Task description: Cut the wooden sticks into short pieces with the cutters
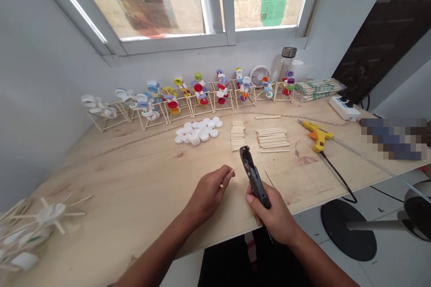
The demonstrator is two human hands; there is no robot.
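My left hand (210, 190) is closed around a short wooden stick (232, 171), whose pale tip shows past the fingertips above the table's near part. To its right, my right hand (273, 215) grips a black cutting tool (253, 175) by its handles, with the tool's head pointing up and away from me. The tool and the stick are apart. Beyond the tool lie two piles of cut sticks, a narrow one (237, 136) and a wider one (272, 137). A thin stick (270, 178) rests on the wood just right of the tool.
White bottle caps (198, 131) lie mid-table. Behind them stands a row of stick frames with coloured caps (202, 94). A yellow glue gun (318, 134) with its cord and a power strip (344, 106) are at right. Stick-and-cap wheels (50, 214) lie at the left edge.
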